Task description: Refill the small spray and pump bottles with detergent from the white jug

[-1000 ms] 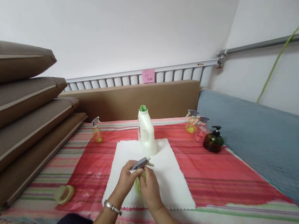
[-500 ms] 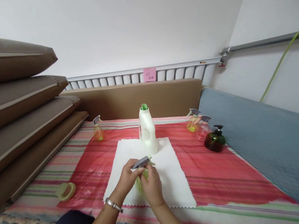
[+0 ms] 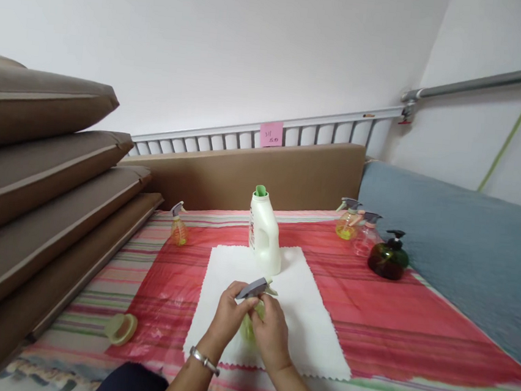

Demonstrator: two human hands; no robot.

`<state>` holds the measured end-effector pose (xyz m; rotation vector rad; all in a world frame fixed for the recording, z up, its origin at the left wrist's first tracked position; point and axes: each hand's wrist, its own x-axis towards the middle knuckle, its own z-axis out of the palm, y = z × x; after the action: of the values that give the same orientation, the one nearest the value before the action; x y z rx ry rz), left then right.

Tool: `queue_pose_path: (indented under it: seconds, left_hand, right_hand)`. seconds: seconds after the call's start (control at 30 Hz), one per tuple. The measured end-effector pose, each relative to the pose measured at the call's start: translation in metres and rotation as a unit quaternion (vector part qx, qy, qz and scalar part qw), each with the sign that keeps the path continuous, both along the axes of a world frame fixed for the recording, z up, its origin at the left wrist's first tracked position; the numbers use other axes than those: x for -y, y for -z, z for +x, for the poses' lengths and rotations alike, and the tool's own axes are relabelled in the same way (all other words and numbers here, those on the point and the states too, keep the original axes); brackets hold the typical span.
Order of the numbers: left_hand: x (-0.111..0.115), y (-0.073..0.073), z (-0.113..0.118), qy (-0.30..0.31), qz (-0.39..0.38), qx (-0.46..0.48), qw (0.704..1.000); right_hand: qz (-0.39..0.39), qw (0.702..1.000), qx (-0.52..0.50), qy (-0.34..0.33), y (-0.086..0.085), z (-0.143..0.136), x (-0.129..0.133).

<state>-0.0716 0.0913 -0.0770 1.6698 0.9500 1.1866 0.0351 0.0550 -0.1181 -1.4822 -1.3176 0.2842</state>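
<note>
A spray bottle (image 3: 249, 328) with a grey trigger head and yellow-green liquid stands over the white cloth (image 3: 308, 323), held between both hands. My left hand (image 3: 227, 314), a silver bracelet at its wrist, pinches the grey head from the left. On the other side, my right hand (image 3: 271, 333) wraps its fingers around the neck and upper body. The hands cover much of the bottle. Just behind them, at the cloth's far part, a white handled jug (image 3: 266, 239) stands uncapped, its green spout showing.
A pale green cap (image 3: 121, 329) lies at the left front. Another spray bottle (image 3: 179, 227) stands at the back left. Two more spray bottles, one yellow (image 3: 346, 227) and one pink (image 3: 365, 239), stand at right beside a dark pump bottle (image 3: 387, 260). Brown cushions (image 3: 52, 200) are stacked at left.
The camera view has turned a little left, so the scene sits further right. Both hands keep their hold on the spray bottle, with hardly any shift in grip.
</note>
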Motion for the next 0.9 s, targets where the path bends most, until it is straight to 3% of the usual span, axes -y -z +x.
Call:
queue_pose_path:
  seconds: [0.4,0.9]
  left_hand:
    - [0.004,-0.002,0.004,0.008,-0.001,0.007,1.0]
    - [0.009,-0.001,0.009,-0.007,-0.028,0.013,0.999]
  right_hand:
    - [0.026,0.999,-0.036,-0.03,0.016,0.0,-0.003]
    - [-0.053,0.998,-0.04,0.009,-0.005,0.001,0.0]
